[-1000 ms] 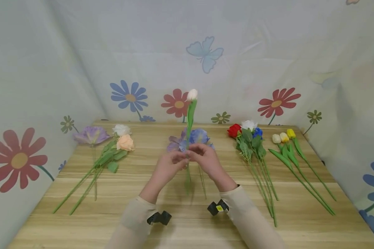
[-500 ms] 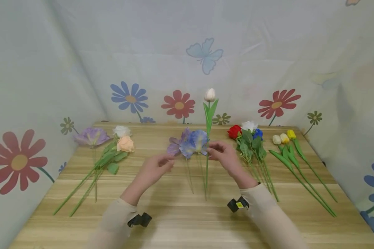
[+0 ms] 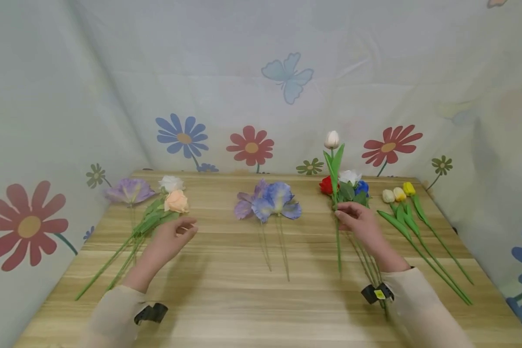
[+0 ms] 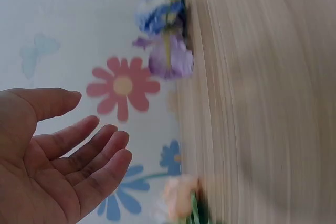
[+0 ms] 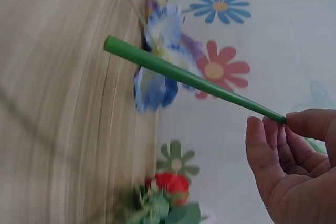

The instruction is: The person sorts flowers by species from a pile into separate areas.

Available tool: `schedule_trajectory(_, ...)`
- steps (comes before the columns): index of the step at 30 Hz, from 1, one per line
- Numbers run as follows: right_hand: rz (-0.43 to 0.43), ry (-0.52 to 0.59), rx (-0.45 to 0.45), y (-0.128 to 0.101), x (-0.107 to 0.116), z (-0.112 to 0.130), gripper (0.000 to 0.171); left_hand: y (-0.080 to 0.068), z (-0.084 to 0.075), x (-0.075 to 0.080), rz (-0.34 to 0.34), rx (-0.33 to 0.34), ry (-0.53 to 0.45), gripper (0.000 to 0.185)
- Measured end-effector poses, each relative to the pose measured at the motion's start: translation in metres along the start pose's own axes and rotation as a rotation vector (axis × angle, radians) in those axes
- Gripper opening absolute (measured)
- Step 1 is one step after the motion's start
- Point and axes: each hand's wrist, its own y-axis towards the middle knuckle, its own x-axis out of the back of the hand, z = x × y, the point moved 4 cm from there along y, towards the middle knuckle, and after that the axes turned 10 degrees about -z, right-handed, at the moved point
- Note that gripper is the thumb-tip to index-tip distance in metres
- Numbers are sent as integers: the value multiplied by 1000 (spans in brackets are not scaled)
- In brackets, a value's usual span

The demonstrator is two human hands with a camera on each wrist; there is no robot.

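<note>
I'm holding a white tulip (image 3: 332, 139) upright over the table's (image 3: 243, 299) right side.

My right hand (image 3: 357, 221) is pinching its green stem between thumb and fingertips (image 5: 262, 140), bloom rising above the red, white and blue roses (image 3: 345, 182). My left hand (image 3: 170, 240) is hovering with fingers relaxed, holding nothing, beside the peach rose (image 3: 176, 201). I'm reading no writing anywhere; the wrist views are motion-blurred, and the yellow tag at my right wrist is too small to read.

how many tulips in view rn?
4. One white tulip is held upright by the right hand. Three lie at the table's right end: cream tulip, pale yellow tulip, yellow tulip. None looks hidden.
</note>
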Motion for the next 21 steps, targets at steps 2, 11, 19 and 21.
schedule_trajectory(2,-19,-29,-6,-2,13,-5,41,0,12,12,-30,8,41,46)
schedule_trajectory(11,-74,-188,-41,-6,71,-35,49,3,63,55,-13,122,121,54)
schedule_trajectory(19,-155,-281,-29,-13,117,-64,49,5,94,74,-31,70,198,43)
schedule_trajectory(21,-164,-288,-50,-14,128,-70,51,4,98,76,-37,61,221,42)
